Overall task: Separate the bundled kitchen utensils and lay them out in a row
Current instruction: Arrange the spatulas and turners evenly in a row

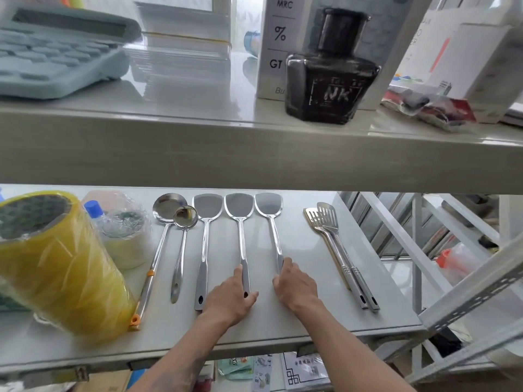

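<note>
Steel utensils lie in a row on the lower shelf (297,321), handles toward me. From left: a long ladle (162,239) with orange clips, a small ladle (181,250), then three flat spatulas (204,250), (241,239), (273,230). My left hand (230,298) rests on the handle of the middle spatula, fingers curled over it. My right hand (295,284) holds the handle of the right spatula, hiding its end. Further right, slotted turners (336,250) still lie stacked together.
A large yellow tape roll (56,264) and wrapped packages (124,230) crowd the shelf's left end. The upper shelf (254,154) overhangs the utensil heads and carries an ink bottle (331,72), a calculator (56,52) and boxes. Metal rack struts (467,295) stand at right.
</note>
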